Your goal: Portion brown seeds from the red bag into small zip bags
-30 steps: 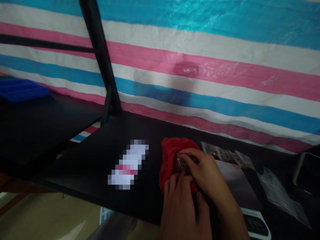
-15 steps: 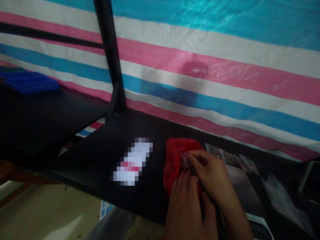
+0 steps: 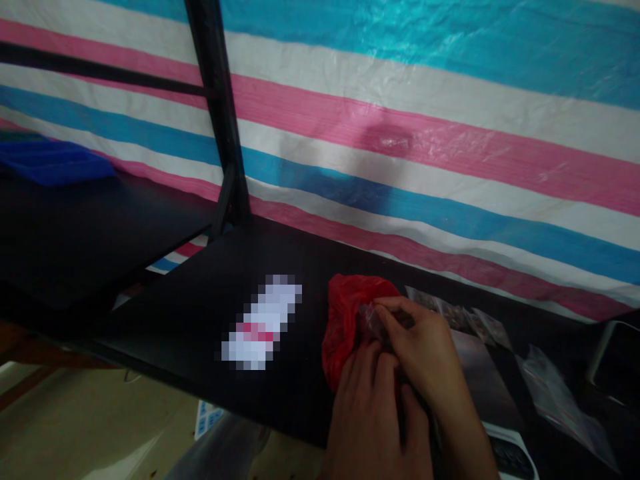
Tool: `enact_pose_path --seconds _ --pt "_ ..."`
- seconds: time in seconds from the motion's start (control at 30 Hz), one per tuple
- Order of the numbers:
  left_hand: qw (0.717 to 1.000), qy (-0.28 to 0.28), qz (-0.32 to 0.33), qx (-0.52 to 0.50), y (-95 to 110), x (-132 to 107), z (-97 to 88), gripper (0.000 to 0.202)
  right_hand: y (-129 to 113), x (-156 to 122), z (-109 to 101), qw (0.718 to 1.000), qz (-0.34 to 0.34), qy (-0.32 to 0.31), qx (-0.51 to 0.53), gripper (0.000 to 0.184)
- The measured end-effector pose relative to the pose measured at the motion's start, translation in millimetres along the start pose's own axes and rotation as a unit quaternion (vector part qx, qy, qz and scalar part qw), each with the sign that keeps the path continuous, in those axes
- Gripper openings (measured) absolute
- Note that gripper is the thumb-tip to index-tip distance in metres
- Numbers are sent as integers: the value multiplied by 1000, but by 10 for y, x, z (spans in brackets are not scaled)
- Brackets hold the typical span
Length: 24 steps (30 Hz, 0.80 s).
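**"Where are the hands?"**

"The right hand (image 3: 423, 343) is curled, finger and thumb pinching a clear plastic piece (image 3: 369, 319) at the red plastic bag (image 3: 343, 333). The left hand (image 3: 370, 420) is just below, fingers bent against the bag; I can't tell if it grips."

**"What's around the bag?"**

"Just behind and right, a row of small packets (image 3: 457, 315); farther right, a clear zip bag (image 3: 560, 400); left, a blurred white-and-pink item (image 3: 263, 323), all on a black table (image 3: 165, 313)."

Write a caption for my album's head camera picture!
Left hand and right hand grip a red plastic bag on a black shelf.
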<state>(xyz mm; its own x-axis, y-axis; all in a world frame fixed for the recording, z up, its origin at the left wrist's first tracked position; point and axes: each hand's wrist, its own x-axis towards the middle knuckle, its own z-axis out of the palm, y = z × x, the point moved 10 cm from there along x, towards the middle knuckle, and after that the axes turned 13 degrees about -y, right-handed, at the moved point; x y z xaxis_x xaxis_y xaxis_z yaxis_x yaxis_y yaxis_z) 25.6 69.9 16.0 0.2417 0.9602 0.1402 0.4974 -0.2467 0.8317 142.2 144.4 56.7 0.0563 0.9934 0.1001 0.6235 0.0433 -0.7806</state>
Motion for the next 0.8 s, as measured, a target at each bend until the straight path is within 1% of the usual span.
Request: enact_pose_path --seconds 0.13,0.27,0.37,0.43,0.5,0.57,0.63,0.73,0.8 --pt "1000 -14 12 3 52 20 -6 42 -2 -6 -33 1000 7 8 3 28" --pt "1000 -4 29 5 79 32 -44 37 26 -5 -72 999 3 -5 43 27" --pt "997 15 70 29 141 36 -76 33 59 -13 -100 995 -3 -50 87 32" --pt "991 41 108 64 203 23 -106 32 84 -33 -146 991 -7 -78 112 35" --pt "983 73 140 96 259 -2 -137 34 103 -66 -254 989 -18 -83 124 29" --pt "973 91 177 118 323 -34 -144 37 134 -114 -388 988 -25 -81 132 24" --pt "966 100 200 128 359 -57 -149 39 195 -184 -545 985 -25 -77 150 25" --pt "960 110 216 138 373 -84 -180 37 378 -334 -833 981 -3 -49 187 32" --pt "953 108 240 148 392 -107 -183 33 578 -439 -1008 979 33 -26 200 36"
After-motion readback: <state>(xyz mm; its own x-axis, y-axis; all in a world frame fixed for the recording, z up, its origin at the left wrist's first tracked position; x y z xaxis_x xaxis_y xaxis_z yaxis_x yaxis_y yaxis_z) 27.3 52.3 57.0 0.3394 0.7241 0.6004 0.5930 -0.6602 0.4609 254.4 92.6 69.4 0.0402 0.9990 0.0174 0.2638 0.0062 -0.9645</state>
